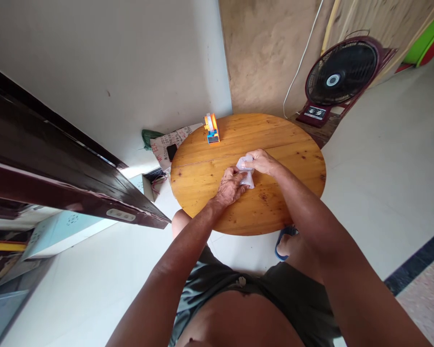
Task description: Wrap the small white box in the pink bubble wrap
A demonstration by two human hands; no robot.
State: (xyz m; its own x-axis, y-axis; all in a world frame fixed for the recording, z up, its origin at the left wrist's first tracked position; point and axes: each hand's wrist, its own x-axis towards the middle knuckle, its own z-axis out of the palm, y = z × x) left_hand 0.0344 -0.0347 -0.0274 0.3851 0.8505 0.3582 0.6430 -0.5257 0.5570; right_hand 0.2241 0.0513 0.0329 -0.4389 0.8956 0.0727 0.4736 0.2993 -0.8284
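A small crumpled white plastic wrapper [246,174] lies at the middle of a round wooden table [296,159]. My left hand [230,186] grips its near left side with fingers closed on it. My right hand [261,161] pinches its far upper edge. The two hands meet over the wrapper, just above the tabletop. What the wrapper holds is hidden. An orange, white and blue toy-like object [212,128] stands apart at the table's far left edge.
A dark red floor fan [338,77] stands behind the table at the right, with a white cord [301,62] up the wooden wall. Papers and a green bag [166,142] lie on the floor at left. A dark wooden door frame [58,164] runs along the left.
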